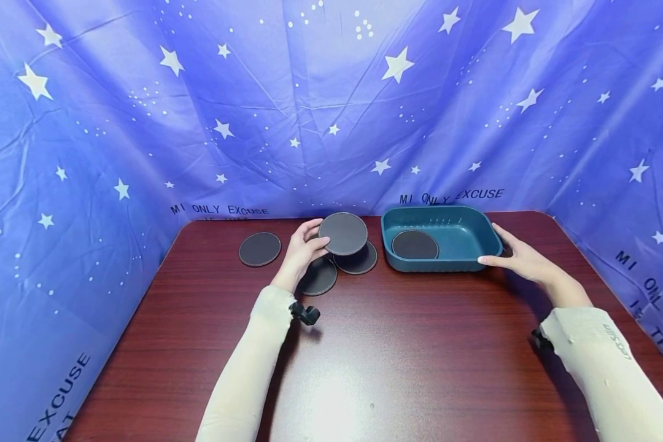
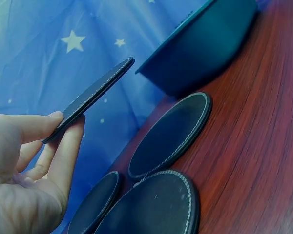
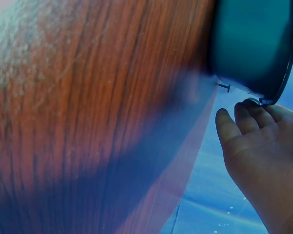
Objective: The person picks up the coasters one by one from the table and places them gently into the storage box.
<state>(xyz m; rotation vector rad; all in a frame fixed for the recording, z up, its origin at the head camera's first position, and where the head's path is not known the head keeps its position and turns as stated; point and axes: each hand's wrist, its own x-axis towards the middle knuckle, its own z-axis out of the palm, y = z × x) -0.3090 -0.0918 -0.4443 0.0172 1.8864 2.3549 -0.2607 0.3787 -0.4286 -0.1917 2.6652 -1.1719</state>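
My left hand (image 1: 300,252) pinches a round black coaster (image 1: 343,232) by its left edge, thumb on top and fingers beneath. The coaster is raised and tilted in the left wrist view, with pale stitching along its rim. Below it, two more coasters lie on the table, the nearer one (image 1: 319,280) partly behind my wrist and the farther one (image 1: 359,260) partly covered by the held one. My right hand (image 1: 522,258) holds the right end of a teal plastic bin (image 1: 439,265), thumb at the front rim and fingers at the right side. Another coaster (image 1: 415,245) lies inside the bin's left part.
A single coaster (image 1: 259,248) lies on the table left of my left hand. The dark red wood-grain table (image 1: 398,344) ends at a blue star-printed curtain (image 1: 287,123), which hangs behind it and along both sides.
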